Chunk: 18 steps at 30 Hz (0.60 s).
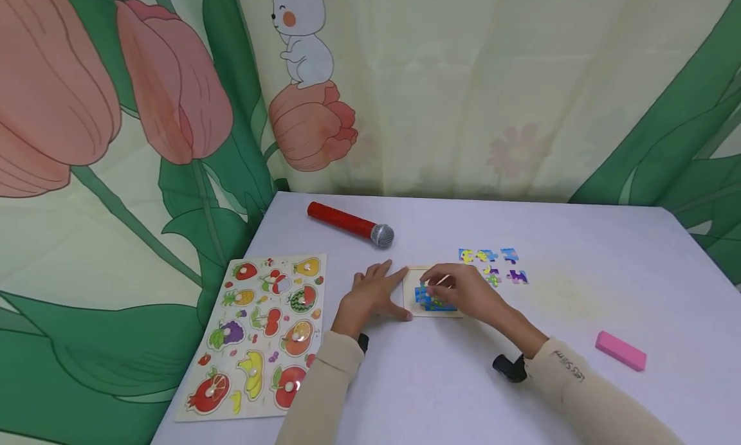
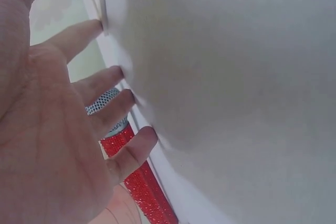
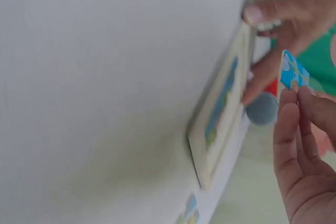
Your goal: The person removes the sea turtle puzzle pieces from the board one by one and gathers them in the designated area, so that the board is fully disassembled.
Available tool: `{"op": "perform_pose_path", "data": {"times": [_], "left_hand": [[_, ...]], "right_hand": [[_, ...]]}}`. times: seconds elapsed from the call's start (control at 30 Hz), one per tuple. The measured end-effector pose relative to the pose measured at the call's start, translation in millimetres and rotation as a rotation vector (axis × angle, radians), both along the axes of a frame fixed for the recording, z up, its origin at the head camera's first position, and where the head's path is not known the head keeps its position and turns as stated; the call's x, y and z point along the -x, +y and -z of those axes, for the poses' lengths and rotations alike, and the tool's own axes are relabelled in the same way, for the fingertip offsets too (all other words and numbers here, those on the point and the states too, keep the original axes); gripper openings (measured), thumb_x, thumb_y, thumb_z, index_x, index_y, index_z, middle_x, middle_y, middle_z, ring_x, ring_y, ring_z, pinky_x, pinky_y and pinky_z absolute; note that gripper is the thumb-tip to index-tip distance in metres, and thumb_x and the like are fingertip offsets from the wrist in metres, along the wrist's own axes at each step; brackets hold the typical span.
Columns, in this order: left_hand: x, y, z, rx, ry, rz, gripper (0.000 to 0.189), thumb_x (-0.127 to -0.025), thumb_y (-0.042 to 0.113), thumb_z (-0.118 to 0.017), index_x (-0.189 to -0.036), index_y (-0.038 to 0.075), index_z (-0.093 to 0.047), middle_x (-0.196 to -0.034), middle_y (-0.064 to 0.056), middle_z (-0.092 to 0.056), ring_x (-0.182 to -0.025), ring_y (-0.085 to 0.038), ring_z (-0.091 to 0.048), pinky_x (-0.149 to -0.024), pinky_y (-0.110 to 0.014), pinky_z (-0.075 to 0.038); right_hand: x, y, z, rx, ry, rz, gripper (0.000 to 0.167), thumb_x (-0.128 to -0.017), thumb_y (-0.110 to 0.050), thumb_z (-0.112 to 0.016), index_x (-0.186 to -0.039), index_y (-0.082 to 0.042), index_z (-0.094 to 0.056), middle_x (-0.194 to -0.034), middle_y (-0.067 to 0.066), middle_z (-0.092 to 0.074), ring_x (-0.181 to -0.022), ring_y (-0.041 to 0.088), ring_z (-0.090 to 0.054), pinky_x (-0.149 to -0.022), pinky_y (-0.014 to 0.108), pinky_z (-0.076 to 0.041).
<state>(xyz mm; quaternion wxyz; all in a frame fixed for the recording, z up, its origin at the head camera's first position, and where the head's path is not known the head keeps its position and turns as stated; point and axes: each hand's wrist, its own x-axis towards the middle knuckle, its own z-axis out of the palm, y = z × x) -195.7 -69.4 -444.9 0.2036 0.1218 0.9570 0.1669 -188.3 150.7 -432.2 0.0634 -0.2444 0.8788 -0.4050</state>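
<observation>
A small wooden puzzle tray [image 1: 412,278] lies on the table with blue picture pieces [image 1: 435,303] set in its lower part. My left hand [image 1: 373,295] rests at the tray's left side, fingers spread, with thumb and index finger at its edge. In the left wrist view its palm [image 2: 58,119] shows, fingertips on the white table. Over the tray, my right hand [image 1: 466,292] pinches a blue jigsaw piece [image 3: 294,71] between thumb and fingers; the right wrist view shows the piece raised above the tray. Several loose jigsaw pieces [image 1: 509,254] lie just beyond the tray, to the right.
A red glittery microphone [image 1: 347,222] with a silver head lies behind the left hand. To the left is a fruit peg board [image 1: 255,413], partly covered by the left sleeve. A pink block [image 1: 621,350] lies on the right of the white table [image 1: 666,290].
</observation>
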Motion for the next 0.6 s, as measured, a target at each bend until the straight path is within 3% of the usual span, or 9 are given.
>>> {"op": "perform_pose_path", "data": {"times": [0.13,0.27,0.4,0.6], "left_hand": [[-1.9,-0.4,0.5,-0.025,-0.005,-0.010,0.096,-0.081,0.045,-0.086,-0.161,0.029,-0.036,-0.169,-0.006,-0.022,-0.151,-0.030,-0.020,-0.122,-0.054,-0.017],[-2.9,1.4,1.1,-0.039,-0.004,-0.015,0.096,-0.081,0.044,-0.087,-0.161,0.029,-0.036,-0.169,-0.006,-0.022,-0.151,-0.030,-0.021,-0.121,-0.054,-0.018],[-2.3,1.6,0.1,-0.036,0.001,-0.024,0.097,-0.080,0.044,-0.087,-0.161,0.029,-0.037,-0.169,-0.007,-0.021,-0.151,-0.031,-0.021,-0.121,-0.055,-0.018],[-3.3,0.3,-3.1,-0.045,-0.003,-0.025,0.096,-0.081,0.042,-0.088,-0.161,0.028,-0.037,-0.169,-0.008,-0.022,-0.151,-0.032,-0.021,-0.121,-0.055,-0.019]], "right_hand": [[4.9,24.3,-13.2,0.024,-0.077,0.085,0.020,-0.093,-0.001,-0.074,-0.114,-0.004,-0.075,-0.098,0.008,-0.072,-0.083,0.029,-0.072,-0.068,0.041,-0.060],[7.2,53.1,-19.4,-0.047,-0.135,0.157,0.023,-0.094,-0.004,-0.073,-0.117,-0.001,-0.074,-0.096,0.008,-0.071,-0.073,0.029,-0.068,-0.064,0.041,-0.057],[7.9,69.4,-14.8,-0.129,-0.211,0.181,0.022,-0.094,-0.004,-0.073,-0.116,0.000,-0.074,-0.093,0.007,-0.070,-0.066,0.025,-0.064,-0.063,0.037,-0.055],[7.2,72.7,-1.3,-0.169,-0.292,0.218,0.020,-0.094,-0.003,-0.073,-0.114,0.000,-0.074,-0.092,0.008,-0.068,-0.062,0.021,-0.063,-0.058,0.034,-0.052]]}}
